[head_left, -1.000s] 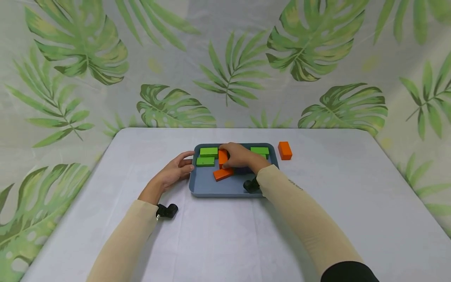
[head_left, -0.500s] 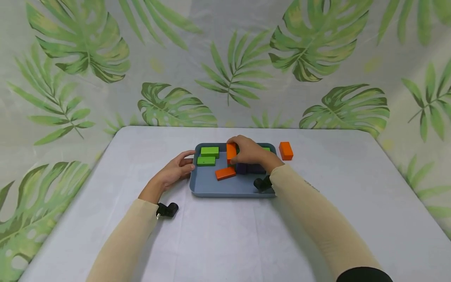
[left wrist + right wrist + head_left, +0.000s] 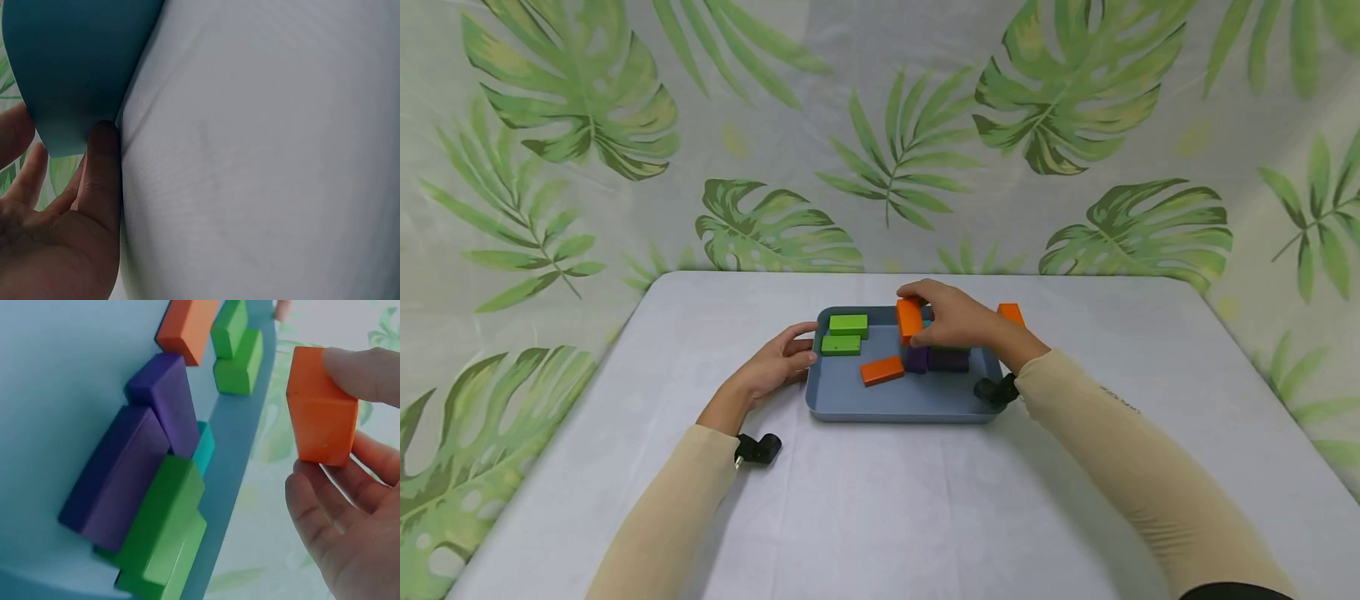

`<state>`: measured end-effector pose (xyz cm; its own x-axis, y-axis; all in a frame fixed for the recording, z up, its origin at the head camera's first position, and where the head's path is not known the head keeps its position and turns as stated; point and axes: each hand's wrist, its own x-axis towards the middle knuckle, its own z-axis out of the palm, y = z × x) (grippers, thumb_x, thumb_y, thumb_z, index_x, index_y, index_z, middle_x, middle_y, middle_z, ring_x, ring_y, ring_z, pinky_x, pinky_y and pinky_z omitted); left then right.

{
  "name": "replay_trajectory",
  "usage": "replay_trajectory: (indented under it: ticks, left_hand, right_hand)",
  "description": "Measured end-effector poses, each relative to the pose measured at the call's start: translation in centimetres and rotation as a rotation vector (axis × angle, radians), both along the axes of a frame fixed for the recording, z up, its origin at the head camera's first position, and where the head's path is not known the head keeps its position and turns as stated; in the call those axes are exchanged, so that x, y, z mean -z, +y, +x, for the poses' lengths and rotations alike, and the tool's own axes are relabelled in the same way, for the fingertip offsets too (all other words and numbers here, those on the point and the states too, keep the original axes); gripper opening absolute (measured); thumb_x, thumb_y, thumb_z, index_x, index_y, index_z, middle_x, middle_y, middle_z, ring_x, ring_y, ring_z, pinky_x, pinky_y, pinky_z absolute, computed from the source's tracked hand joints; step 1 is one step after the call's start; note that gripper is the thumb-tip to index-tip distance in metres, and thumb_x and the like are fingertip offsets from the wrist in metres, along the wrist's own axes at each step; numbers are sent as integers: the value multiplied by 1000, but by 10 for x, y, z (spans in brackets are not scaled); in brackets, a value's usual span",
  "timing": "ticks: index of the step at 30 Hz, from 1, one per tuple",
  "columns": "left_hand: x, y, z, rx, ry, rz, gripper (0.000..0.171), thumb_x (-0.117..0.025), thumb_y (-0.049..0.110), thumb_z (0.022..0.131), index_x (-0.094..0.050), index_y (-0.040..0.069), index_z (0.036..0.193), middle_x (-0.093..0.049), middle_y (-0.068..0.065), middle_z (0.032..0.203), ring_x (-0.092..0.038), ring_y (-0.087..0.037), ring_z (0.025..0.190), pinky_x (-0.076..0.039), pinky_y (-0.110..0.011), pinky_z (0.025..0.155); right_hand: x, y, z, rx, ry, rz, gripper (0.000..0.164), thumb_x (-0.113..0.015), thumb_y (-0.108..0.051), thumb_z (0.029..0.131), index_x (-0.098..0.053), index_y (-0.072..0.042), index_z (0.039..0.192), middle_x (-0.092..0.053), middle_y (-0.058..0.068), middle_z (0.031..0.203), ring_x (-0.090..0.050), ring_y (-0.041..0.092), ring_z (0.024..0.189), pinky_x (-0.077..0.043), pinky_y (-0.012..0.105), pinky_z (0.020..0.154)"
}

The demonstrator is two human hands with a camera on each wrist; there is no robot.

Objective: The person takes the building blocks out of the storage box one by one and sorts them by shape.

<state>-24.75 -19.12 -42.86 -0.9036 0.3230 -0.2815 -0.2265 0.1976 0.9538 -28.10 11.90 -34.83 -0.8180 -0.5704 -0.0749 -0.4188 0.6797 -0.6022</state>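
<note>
Right hand with the block! Thumb on one face, fingertips on the opposite one, it's grasping the held block, an orange one, clear of the tray floor and in line with the far rim. Over on the left, the left hand has its fingers loosely extended, touching the left wall of the tray, thumb on the near side of the contact, no clench there. Inside, far left, the left green pair lies one in front of the other; right of it and nearer, the flat orange block sits at a slant. On the right, two purple blocks stand side by side, and just beyond them the right green pair and a teal block, largely behind the hand from the head view. Outside the tray, far right on the white table, the spare orange block, partly hidden by the right wrist!
</note>
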Motion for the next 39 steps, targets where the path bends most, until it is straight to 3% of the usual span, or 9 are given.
replay_trajectory:
  ticks: [5,16,25,31,39]
  left_hand:
    - [0,-1,1,-3,-4,5,63,-50,7,103,-23,20,158,-30,-22,160,-39,-37,144,-35,-53,119]
    - [-1,-1,1,-7,-11,2,63,-51,7,102,-24,20,158,-32,-21,159,-39,-36,144,-34,-53,119]
    - [-3,1,2,-1,-5,3,63,-51,7,103,-24,20,158,-31,-21,160,-38,-37,144,-33,-54,120]
    - [-2,0,1,6,2,14,64,-50,6,103,-22,18,158,-30,-23,159,-38,-38,144,-33,-54,120]
    - [-2,-1,0,7,-5,2,64,-51,7,102,-23,20,158,-31,-21,159,-39,-36,144,-34,-53,120]
  right_hand:
    - [-1,15,0,11,-26,-61,68,-73,-8,84,-44,-5,145,-47,14,144,-49,31,129,-49,49,108]
    - [-7,47,2,33,-65,-95,73,-73,-8,85,-40,-6,150,-46,15,147,-46,33,133,-44,53,112]
    - [-8,68,6,47,-104,-122,69,-72,-6,85,-42,-5,148,-46,16,145,-47,33,130,-48,53,107]
    - [-14,85,5,58,-112,-105,69,-69,-8,88,-39,-5,151,-47,18,144,-46,34,131,-47,55,107]
    - [-16,113,0,147,-118,-66,71,-70,-13,90,-38,-11,152,-46,18,146,-48,40,132,-53,53,100]
